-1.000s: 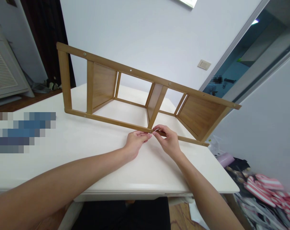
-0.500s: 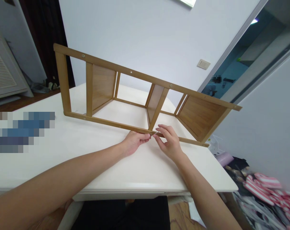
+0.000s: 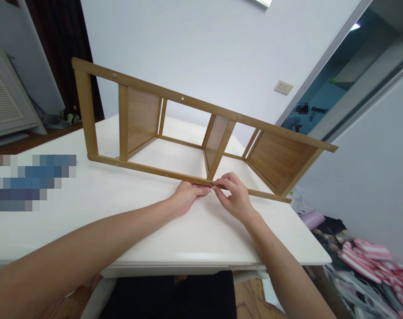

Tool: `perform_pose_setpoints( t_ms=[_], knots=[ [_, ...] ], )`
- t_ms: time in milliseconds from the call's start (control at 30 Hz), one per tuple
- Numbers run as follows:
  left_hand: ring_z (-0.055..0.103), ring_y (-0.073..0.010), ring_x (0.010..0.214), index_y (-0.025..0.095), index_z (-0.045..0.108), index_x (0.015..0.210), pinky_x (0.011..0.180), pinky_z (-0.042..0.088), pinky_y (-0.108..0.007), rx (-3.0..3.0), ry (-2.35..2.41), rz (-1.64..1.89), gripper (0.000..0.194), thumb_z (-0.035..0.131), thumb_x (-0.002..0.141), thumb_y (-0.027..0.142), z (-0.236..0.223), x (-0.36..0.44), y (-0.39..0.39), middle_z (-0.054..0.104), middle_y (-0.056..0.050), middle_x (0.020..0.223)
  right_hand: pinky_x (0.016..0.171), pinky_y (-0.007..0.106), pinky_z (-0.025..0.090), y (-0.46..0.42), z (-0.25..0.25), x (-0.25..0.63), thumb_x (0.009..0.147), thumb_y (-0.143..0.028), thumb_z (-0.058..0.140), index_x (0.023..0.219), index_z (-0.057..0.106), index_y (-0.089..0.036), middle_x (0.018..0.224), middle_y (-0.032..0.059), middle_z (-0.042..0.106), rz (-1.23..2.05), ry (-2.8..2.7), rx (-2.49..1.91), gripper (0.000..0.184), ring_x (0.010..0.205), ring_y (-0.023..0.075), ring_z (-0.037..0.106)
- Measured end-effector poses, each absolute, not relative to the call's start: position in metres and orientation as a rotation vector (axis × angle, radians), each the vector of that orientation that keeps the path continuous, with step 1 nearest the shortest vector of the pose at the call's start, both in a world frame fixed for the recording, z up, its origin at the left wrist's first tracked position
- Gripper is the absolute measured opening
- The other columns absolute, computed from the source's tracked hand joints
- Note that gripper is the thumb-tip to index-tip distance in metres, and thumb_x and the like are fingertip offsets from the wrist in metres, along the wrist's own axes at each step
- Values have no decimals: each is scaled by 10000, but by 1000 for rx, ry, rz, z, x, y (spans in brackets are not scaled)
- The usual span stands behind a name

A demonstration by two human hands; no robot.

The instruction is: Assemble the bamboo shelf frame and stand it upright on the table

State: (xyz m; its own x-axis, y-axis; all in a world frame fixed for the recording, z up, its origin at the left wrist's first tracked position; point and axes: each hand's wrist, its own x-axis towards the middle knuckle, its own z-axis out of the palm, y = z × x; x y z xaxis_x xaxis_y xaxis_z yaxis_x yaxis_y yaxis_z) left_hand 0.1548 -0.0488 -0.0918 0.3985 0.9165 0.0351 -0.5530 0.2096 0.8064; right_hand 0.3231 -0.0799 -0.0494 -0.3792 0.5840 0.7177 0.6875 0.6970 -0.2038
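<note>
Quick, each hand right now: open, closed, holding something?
Left hand: fingers at the lower front rail; grip can't be told.
Right hand: fingertips curled in at that rail; anything held is too small to tell.

Wooden shelf frame [image 3: 174, 95], light brown, three solid panels joined between slim rails, lying on its side across white table [image 3: 148, 239], screw holes along rails.

Soft, even light; faint shadows on white tabletop [image 3: 201, 241]; edges stretched, corners soft.
</note>
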Motion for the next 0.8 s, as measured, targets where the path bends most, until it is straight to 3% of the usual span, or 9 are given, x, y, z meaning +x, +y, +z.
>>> perform_pose_setpoints(
  t_ms=[267, 467, 600, 800],
  knots=[
    [627, -165, 814, 125, 736, 816, 853, 475, -351, 868, 522, 1067, 231, 799, 594, 120, -90, 154, -49, 718, -78, 872, 632, 295, 460, -73, -41, 321, 873, -143, 556, 869, 654, -199, 820, 40, 516, -118, -2171, -997, 112, 771, 161, 518],
    [660, -185, 839, 105, 739, 810, 890, 484, -348, 738, 528, 982, 178, 768, 710, 250, -89, 150, -45, 733, -111, 877, 737, 372, 459, -81, -46, 326, 908, -120, 525, 988, 637, -184, 924, 97, 610, -607, -2300, -915, 153, 861, 209, 499],
    [678, -204, 813, 86, 740, 836, 856, 508, -347, 672, 538, 949, 353, 617, 855, 416, -84, 151, -44, 741, -141, 872, 830, 416, 443, -89, -50, 334, 923, -110, 512, 1126, 607, -192, 1048, 105, 636, -987, -2334, -879, 239, 939, 228, 514],
    [688, -205, 799, 79, 737, 848, 846, 516, -334, 654, 552, 948, 401, 560, 891, 436, -81, 152, -46, 747, -152, 880, 786, 392, 442, -91, -55, 338, 946, -157, 506, 1121, 614, -159, 912, 98, 630, -1051, -2316, -898, 206, 858, 209, 509]
  ],
)
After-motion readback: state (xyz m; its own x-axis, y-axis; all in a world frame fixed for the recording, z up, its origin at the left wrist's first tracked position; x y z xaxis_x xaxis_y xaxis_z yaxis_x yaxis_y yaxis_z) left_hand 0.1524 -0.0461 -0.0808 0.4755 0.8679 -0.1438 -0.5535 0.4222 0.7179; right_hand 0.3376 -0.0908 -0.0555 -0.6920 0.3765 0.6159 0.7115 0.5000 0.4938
